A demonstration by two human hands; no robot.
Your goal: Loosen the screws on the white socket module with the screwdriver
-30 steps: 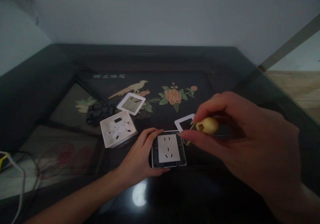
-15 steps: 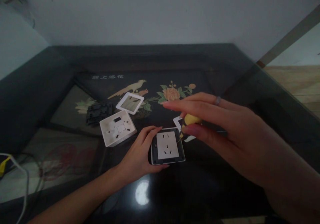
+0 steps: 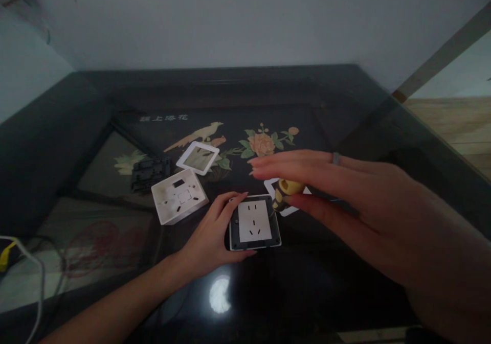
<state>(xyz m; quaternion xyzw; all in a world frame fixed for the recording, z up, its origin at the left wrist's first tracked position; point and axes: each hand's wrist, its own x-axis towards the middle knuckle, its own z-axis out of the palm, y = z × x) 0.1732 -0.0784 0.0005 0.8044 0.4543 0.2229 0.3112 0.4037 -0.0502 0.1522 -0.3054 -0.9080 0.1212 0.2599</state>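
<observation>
My left hand point(image 3: 215, 231) grips the left side of a wall socket point(image 3: 254, 222), thumb at the near edge and fingers at the far edge. The socket has a white slotted face in a dark frame, seated in a white box. My right hand point(image 3: 337, 196) holds a screwdriver point(image 3: 292, 186) with a yellow and black handle between thumb and fingers. Its tip points down at the right edge of the socket, where a thin shaft shows faintly. Behind the screwdriver lies a white cover frame point(image 3: 271, 185), partly hidden by my right hand.
Left of the socket sits an open white mounting box point(image 3: 180, 197). A second white cover frame point(image 3: 198, 157) rests against its far side, and a black socket insert point(image 3: 150, 174) lies further left. A white cable point(image 3: 40, 277) hangs at the left edge. The dark glass tabletop point(image 3: 307, 282) reflects light.
The right hand has turned slightly about the screwdriver, whose handle now shows a different side. The left hand still steadies the socket; the whole view has shifted a little.
</observation>
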